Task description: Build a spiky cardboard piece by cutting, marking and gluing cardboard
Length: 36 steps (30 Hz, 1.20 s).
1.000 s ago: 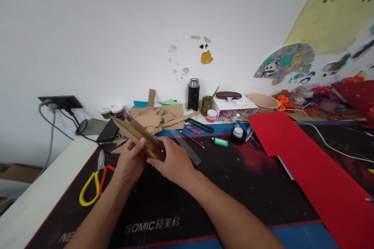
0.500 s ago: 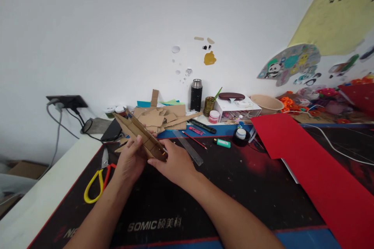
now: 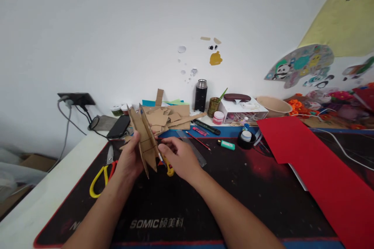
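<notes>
A long folded cardboard piece (image 3: 145,139), brown and pointed at both ends, stands nearly upright above the black desk mat (image 3: 228,186). My left hand (image 3: 130,158) is closed round its lower left side. My right hand (image 3: 179,158) is just to its right, fingers curled, thumb and fingertips touching the cardboard's edge. A yellow object (image 3: 169,169) lies on the mat under my right hand.
Yellow and red scissors (image 3: 101,173) lie left of my hands. A clear ruler (image 3: 193,148), red pencil (image 3: 198,140), green lighter (image 3: 227,145), tape roll (image 3: 246,138) and a heap of cardboard scraps (image 3: 168,116) sit behind. A large red sheet (image 3: 315,167) covers the right.
The cardboard piece has swung from lying slanted to standing nearly upright. My right hand has slipped off its lower end and now touches its edge, uncovering the yellow object.
</notes>
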{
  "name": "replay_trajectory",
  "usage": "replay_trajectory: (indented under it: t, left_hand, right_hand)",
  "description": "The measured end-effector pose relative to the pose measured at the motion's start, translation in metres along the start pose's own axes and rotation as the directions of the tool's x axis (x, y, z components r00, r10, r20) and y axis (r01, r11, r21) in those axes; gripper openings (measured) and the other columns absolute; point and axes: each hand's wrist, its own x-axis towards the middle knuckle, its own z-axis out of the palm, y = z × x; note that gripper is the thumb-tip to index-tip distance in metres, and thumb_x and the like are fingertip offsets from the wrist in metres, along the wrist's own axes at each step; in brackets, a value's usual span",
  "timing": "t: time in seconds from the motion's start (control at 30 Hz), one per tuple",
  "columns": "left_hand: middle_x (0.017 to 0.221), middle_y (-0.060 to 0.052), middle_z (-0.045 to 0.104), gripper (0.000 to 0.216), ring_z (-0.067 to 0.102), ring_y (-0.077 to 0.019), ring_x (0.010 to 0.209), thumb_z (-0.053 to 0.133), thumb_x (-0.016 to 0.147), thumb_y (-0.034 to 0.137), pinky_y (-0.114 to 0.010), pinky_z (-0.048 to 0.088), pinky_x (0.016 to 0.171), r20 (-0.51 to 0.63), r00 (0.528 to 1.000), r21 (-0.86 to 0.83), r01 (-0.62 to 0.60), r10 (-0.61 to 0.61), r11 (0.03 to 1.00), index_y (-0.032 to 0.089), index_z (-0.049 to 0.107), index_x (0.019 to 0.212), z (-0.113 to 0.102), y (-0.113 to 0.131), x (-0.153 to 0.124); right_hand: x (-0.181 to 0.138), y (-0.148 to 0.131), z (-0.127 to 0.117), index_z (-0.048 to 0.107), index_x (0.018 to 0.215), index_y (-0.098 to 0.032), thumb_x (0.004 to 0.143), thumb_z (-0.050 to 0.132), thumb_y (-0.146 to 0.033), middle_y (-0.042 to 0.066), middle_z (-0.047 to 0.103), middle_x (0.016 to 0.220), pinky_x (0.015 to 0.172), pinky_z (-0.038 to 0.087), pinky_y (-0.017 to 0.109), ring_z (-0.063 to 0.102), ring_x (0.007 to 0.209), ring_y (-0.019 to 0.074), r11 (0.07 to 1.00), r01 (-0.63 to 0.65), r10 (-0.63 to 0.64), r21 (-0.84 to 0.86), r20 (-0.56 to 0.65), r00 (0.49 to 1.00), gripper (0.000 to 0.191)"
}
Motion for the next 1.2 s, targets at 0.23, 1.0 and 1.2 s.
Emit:
replay_trajectory:
  t: [0.23, 1.0, 1.2]
  left_hand:
    - [0.097, -0.009, 0.085, 0.049, 0.08, -0.0245, 0.076, 0.086, 0.087, 0.05, -0.033, 0.07, 0.067, 0.04, 0.999, 0.008, 0.029, -0.029, 1.0, 0.017, 0.078, 0.121, -0.001, -0.001, -0.003]
    - [0.122, -0.012, 0.084, 0.063, 0.082, -0.0345, 0.102, 0.093, 0.078, 0.055, -0.043, 0.071, 0.08, 0.301, 0.942, 0.032, 0.145, -0.148, 0.989, 0.022, 0.078, 0.129, -0.003, -0.008, -0.011]
    - [0.127, -0.014, 0.082, 0.058, 0.079, -0.0377, 0.115, 0.086, 0.086, 0.055, -0.047, 0.069, 0.086, 0.311, 0.931, 0.027, 0.193, -0.192, 0.981, 0.023, 0.076, 0.133, -0.008, -0.01, -0.008]
  right_hand:
    - [0.006, 0.008, 0.004, 0.073, 0.094, -0.02, 0.097, 0.071, -0.058, 0.002, 0.076, 0.085, 0.068, 0.054, 0.028, 0.07, 0.073, 0.0173, 0.958, -0.124, 0.118, 0.258, 0.041, 0.992, 0.038]
    - [0.003, -0.006, 0.006, 0.065, 0.075, -0.02, 0.061, 0.092, -0.075, -0.005, 0.057, 0.065, 0.057, 0.042, 0.026, 0.051, 0.057, 0.011, 0.776, -0.35, 0.229, 0.524, 0.282, 0.932, 0.063]
    - [0.004, -0.006, 0.006, 0.066, 0.075, -0.02, 0.058, 0.091, -0.077, -0.004, 0.058, 0.066, 0.057, 0.042, 0.026, 0.049, 0.057, 0.0107, 0.784, -0.343, 0.232, 0.517, 0.268, 0.935, 0.065]
